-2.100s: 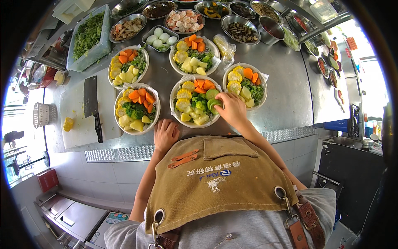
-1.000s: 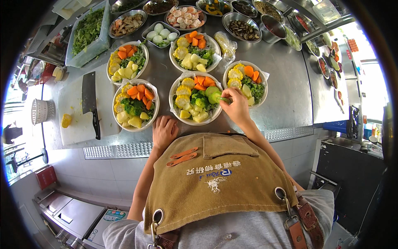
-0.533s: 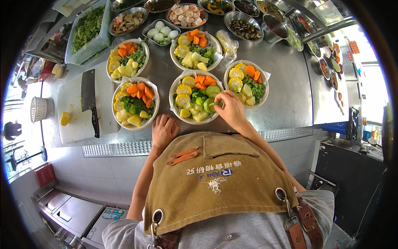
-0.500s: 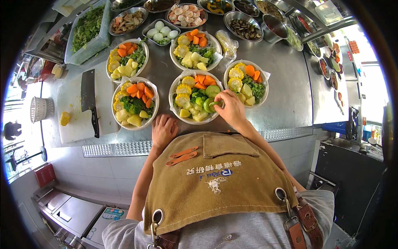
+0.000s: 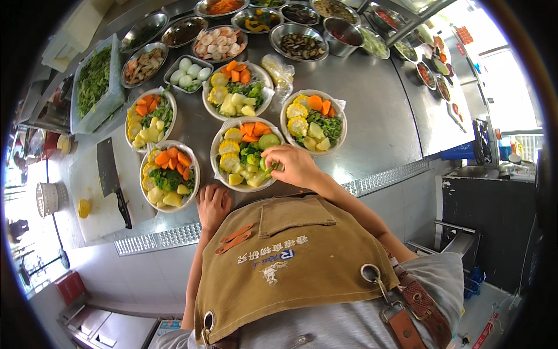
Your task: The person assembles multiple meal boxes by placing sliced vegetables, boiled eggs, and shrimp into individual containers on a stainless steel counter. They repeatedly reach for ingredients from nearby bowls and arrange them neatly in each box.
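Note:
My right hand [image 5: 295, 167] reaches over the right rim of the middle front bowl [image 5: 217, 165], its fingers pinched on green cucumber slices [image 5: 268, 167] that they partly hide. Lying in this paper-lined bowl are corn pieces [image 5: 229, 152], carrot chunks [image 5: 253, 130], broccoli [image 5: 250, 152] and pale yellow chunks. Another cucumber slice [image 5: 268, 141] rests beside the carrots. My left hand [image 5: 213, 203] sits at the counter's front edge between two bowls, fingers curled, holding nothing. Just left of it stands a bowl [image 5: 194, 196] with corn, carrots, broccoli and yellow chunks.
More filled bowls [image 5: 344, 137] stand around. On the white cutting board [image 5: 87, 174] lie a large knife [image 5: 109, 171] and a corn piece [image 5: 85, 207]. Metal bowls of ingredients, a dish of eggs [image 5: 190, 73] and a tub of greens [image 5: 119, 87] line the back. A plastic bag [image 5: 280, 75] lies behind the bowls.
The whole view has turned and shifted, so the bowls appear farther left. My right hand stays at the same bowl; its fingers now cover more of the cucumber. My left hand keeps its place.

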`<state>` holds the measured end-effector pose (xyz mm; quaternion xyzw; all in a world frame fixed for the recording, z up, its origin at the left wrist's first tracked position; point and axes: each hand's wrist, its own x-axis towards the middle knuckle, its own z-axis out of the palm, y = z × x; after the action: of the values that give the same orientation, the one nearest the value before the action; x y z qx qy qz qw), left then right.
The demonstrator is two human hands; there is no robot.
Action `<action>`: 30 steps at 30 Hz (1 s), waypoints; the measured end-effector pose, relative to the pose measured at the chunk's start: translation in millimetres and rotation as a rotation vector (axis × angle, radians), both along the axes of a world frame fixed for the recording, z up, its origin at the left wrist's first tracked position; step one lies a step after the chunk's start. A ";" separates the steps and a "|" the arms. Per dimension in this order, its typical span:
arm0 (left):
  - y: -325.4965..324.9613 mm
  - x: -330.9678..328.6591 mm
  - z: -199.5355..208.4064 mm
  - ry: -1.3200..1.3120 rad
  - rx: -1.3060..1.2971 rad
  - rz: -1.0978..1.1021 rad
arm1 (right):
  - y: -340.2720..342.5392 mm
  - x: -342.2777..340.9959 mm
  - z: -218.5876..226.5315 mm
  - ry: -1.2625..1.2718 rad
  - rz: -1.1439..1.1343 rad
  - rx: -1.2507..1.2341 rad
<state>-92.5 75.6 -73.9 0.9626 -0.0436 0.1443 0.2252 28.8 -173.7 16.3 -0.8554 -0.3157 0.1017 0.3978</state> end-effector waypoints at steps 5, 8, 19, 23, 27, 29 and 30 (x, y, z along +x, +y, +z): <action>-0.8 0.0 -0.4 0.005 0.004 0.001 | -55.9 35.7 7.4 0.354 -0.285 0.188; -0.9 0.1 -0.3 0.006 0.003 -0.005 | -102.3 61.8 6.8 0.280 -0.429 0.203; -3.7 0.0 1.3 0.008 0.033 0.020 | -159.4 100.6 -21.9 0.044 -0.572 -0.106; -3.7 -1.2 2.3 0.034 0.041 0.033 | -153.4 105.7 -13.7 -0.183 -0.562 -0.116; -2.8 -0.2 7.2 0.023 0.031 0.042 | -127.3 136.4 28.5 -0.165 -0.523 -0.039; -3.1 -0.2 8.0 0.007 0.039 0.048 | -107.6 165.5 60.5 -0.317 -0.438 0.048; -2.8 -0.7 7.9 0.024 0.052 0.043 | -96.6 174.1 76.3 -0.366 -0.415 0.078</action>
<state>-93.2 72.9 -66.0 0.9705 -0.0238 0.1365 0.1975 202.9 -270.3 92.6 -0.8901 -0.2039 -0.1502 0.3790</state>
